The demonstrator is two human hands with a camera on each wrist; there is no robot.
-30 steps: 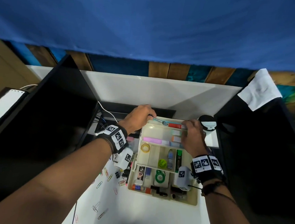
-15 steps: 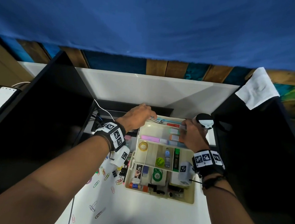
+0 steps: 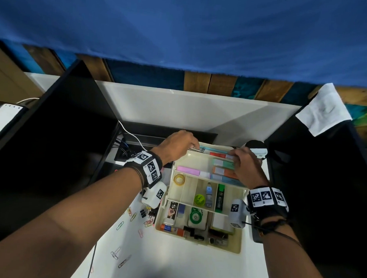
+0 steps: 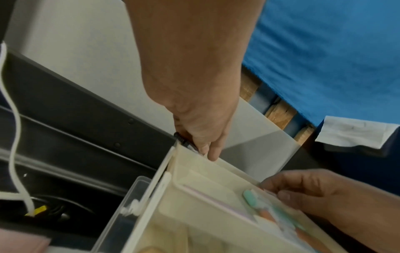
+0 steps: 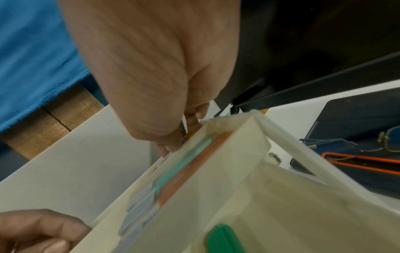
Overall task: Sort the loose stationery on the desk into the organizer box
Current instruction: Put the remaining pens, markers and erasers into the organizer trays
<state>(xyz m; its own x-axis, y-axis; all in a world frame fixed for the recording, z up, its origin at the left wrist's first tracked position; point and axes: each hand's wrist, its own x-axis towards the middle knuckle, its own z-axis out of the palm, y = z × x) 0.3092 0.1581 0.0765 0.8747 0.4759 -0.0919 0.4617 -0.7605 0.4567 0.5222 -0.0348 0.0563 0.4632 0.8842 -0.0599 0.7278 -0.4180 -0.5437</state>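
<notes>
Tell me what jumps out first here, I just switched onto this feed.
Both hands meet at the far edge of the cream organizer box: the left hand and right hand each grip an end of the pens going into its back compartment. Coloured paper clips lie loose on the white desk, left of the box.

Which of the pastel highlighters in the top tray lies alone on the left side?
The pink highlighter, against the tray's near divider; the green and orange ones are stacked on the right by the right hand.

Cream smooth plastic organizer box (image 3: 199, 243) looking semi-glossy; white desk (image 3: 173, 262) showing matt; blue cloth backdrop (image 3: 183, 29), wood planks (image 3: 210, 85) behind.
</notes>
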